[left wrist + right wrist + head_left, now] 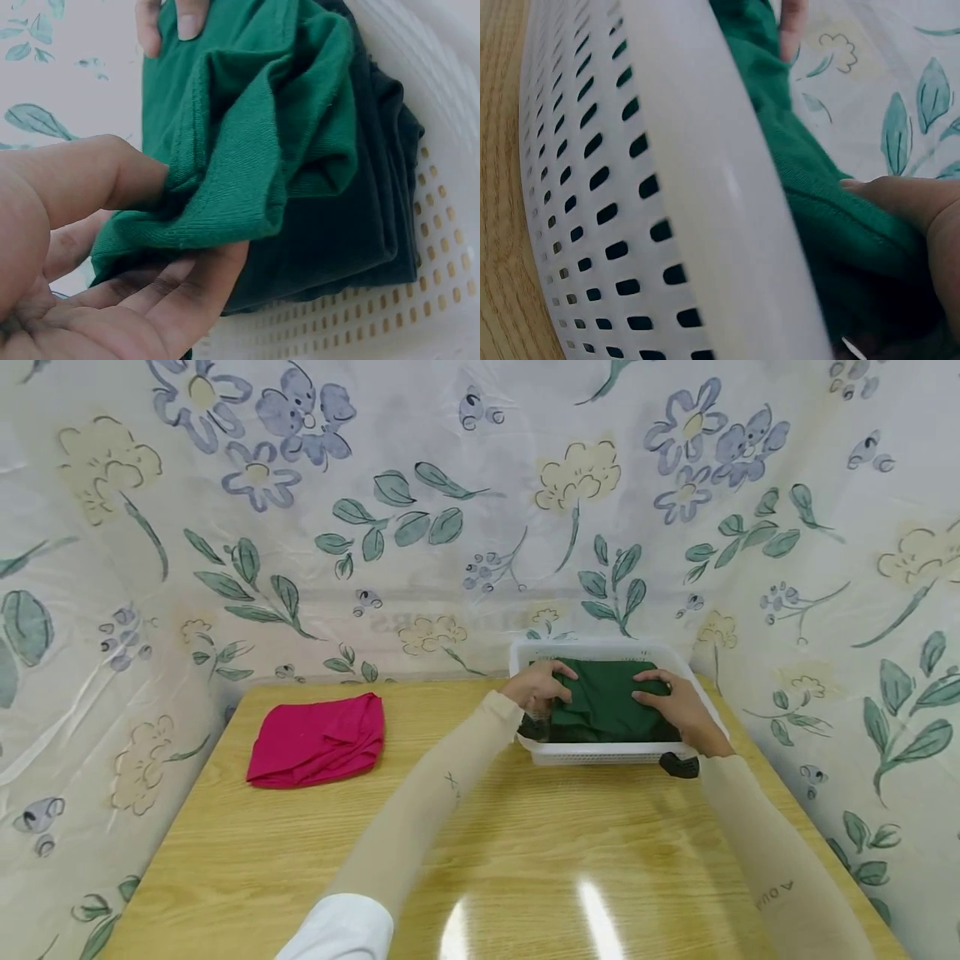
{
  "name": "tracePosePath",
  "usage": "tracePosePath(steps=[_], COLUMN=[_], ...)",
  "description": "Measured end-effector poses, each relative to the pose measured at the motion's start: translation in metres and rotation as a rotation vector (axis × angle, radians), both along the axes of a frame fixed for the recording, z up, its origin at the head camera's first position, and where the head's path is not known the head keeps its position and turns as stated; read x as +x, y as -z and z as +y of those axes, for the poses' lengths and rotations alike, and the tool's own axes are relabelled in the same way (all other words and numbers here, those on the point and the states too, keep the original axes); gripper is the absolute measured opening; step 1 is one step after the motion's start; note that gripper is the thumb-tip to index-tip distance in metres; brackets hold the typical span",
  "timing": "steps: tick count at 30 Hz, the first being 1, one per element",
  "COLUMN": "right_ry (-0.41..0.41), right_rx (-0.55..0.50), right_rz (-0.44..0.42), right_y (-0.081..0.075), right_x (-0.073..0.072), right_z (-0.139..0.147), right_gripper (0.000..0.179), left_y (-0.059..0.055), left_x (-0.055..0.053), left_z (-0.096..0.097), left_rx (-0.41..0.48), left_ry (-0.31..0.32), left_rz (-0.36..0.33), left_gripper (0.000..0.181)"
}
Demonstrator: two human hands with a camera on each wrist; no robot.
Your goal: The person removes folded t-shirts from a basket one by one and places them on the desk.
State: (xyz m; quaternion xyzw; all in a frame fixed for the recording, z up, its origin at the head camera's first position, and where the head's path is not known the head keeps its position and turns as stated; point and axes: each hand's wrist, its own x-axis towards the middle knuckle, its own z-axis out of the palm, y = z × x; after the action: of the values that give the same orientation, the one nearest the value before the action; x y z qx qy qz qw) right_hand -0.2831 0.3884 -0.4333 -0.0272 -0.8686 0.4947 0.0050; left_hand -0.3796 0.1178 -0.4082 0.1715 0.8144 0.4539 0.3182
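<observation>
A folded green cloth garment (609, 695) lies in a white plastic basket (622, 752) at the table's far right. My left hand (537, 685) pinches its left edge between thumb and fingers; the left wrist view shows the folded hem of the green garment (232, 165) in that grip. My right hand (678, 703) grips the opposite edge, its thumb on top in the right wrist view, its other fingers mostly hidden. Beneath the green garment sits a stack of dark folded cloth (330, 247).
A crumpled, roughly folded magenta cloth (318, 743) lies on the left of the wooden table (480, 827). Flower-patterned sheeting (480, 527) stands behind the table and at both sides. The basket's perforated wall (607, 210) rises beside my right hand.
</observation>
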Motion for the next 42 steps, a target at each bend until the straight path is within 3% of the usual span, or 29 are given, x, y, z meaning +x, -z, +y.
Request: tracePosePath(steps=[6, 10, 14, 30, 37, 42], right_ry=[0.006, -0.008, -0.027, -0.089, -0.110, -0.132], right_rx=[-0.006, 0.016, 0.018, -0.007, -0.026, -0.032], right_rz=[0.038, 0.046, 0.052, 0.121, 0.193, 0.247], right_y=[-0.008, -0.015, -0.021, -0.033, -0.040, -0.040], right_x=[0.005, 0.008, 0.011, 0.013, 0.013, 0.008], right_z=[-0.003, -0.005, -0.009, -0.030, -0.048, -0.061], right_gripper=[0.054, 0.058, 0.059, 0.055, 0.051, 0.048], left_y=[-0.009, -0.017, -0.024, -0.039, -0.053, -0.056], left_x=[0.002, 0.007, 0.010, 0.017, 0.025, 0.026], left_z=[-0.007, -0.017, -0.029, -0.065, -0.086, -0.103], left_rx=[0.067, 0.184, 0.248, 0.275, 0.306, 0.287], left_ry=[-0.002, -0.001, 0.017, 0.014, 0.012, 0.003], left_rz=[0.099, 0.088, 0.075, 0.129, 0.144, 0.184], left_gripper=[0.042, 0.042, 0.042, 0.043, 0.044, 0.043])
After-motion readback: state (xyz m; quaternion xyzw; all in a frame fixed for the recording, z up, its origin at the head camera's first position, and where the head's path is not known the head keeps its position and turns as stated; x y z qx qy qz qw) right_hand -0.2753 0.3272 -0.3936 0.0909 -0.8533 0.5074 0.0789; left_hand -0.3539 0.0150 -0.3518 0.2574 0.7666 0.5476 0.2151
